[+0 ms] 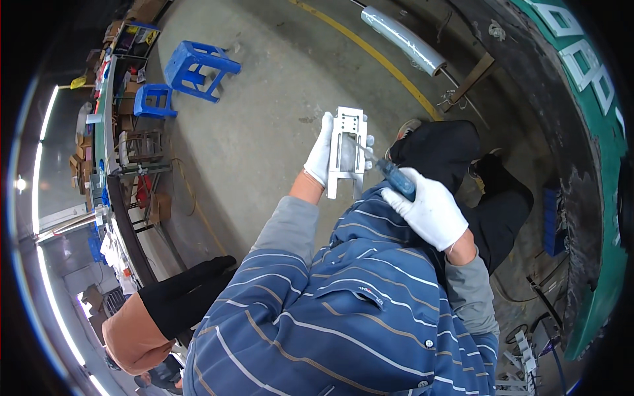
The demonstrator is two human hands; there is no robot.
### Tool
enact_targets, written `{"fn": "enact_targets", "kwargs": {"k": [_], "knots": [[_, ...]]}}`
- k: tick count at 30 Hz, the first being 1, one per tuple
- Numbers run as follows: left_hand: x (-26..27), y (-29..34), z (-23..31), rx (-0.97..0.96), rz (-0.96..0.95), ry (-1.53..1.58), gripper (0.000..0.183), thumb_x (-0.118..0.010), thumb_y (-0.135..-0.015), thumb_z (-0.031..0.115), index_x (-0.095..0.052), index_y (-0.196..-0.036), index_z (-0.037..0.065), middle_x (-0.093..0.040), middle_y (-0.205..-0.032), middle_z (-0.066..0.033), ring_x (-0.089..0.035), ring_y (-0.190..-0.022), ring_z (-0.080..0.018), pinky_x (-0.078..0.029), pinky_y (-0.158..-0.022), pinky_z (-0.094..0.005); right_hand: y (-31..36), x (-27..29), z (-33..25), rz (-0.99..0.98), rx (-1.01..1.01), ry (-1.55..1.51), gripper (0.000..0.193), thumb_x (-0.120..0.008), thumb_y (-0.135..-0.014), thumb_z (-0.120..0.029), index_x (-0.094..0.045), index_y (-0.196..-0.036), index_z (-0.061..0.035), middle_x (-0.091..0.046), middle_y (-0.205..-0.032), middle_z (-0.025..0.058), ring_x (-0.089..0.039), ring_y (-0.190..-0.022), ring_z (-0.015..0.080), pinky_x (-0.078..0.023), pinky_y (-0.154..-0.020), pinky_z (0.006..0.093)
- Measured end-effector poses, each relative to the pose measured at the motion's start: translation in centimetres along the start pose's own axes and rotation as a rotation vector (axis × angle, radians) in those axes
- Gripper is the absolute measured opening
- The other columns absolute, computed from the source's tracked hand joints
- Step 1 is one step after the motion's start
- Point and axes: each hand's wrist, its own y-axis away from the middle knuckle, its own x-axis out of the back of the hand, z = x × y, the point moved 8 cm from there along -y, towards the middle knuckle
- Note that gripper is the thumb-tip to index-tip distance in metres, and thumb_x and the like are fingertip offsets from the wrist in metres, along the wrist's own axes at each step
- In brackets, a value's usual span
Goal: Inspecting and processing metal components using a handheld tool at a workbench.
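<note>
A bare grey concrete floor (pixel 264 132) carries everything here. A curved yellow line (pixel 370 49) is painted across it toward the upper right. Two blue plastic stools stand on it at the upper left: the larger stool (pixel 200 68) is tipped at an angle, the smaller stool (pixel 154 100) sits just beside a long workbench (pixel 109 165) that runs down the left edge and is crowded with boxes and small clutter. A pale cylinder wrapped in clear film (pixel 404 39) lies on the floor near the top, past the yellow line.
</note>
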Motion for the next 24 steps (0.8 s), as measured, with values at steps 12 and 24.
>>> {"fn": "enact_targets", "kwargs": {"k": [12, 24], "knots": [[1.8, 1.1, 0.2, -0.03, 0.09, -0.014, 0.082, -0.044, -0.097, 0.079, -0.058, -0.145, 0.013, -0.071, -0.114, -0.0199, -0.074, -0.087, -0.0308, -0.062, -0.072, -0.0504, -0.9, 0.4, 2.0, -0.04, -0.046, -0.1, 0.045, -0.059, -0.104, -0.044, -0.066, -0.119, -0.0017, -0.075, -0.09, 0.0138, -0.072, -0.074, 0.0312, -0.056, -0.075, 0.0375], [1.4, 1.1, 0.4, -0.04, 0.112, -0.041, 0.086, -0.045, -0.096, 0.08, -0.056, -0.147, 0.012, -0.069, -0.119, -0.0239, -0.073, -0.096, -0.0353, -0.061, -0.08, -0.054, -1.2, -0.9, 1.1, -0.09, 0.007, -0.059, 0.044, -0.058, -0.103, -0.044, -0.067, -0.113, -0.0017, -0.074, -0.089, 0.015, -0.072, -0.074, 0.031, -0.056, -0.072, 0.0379]]}}
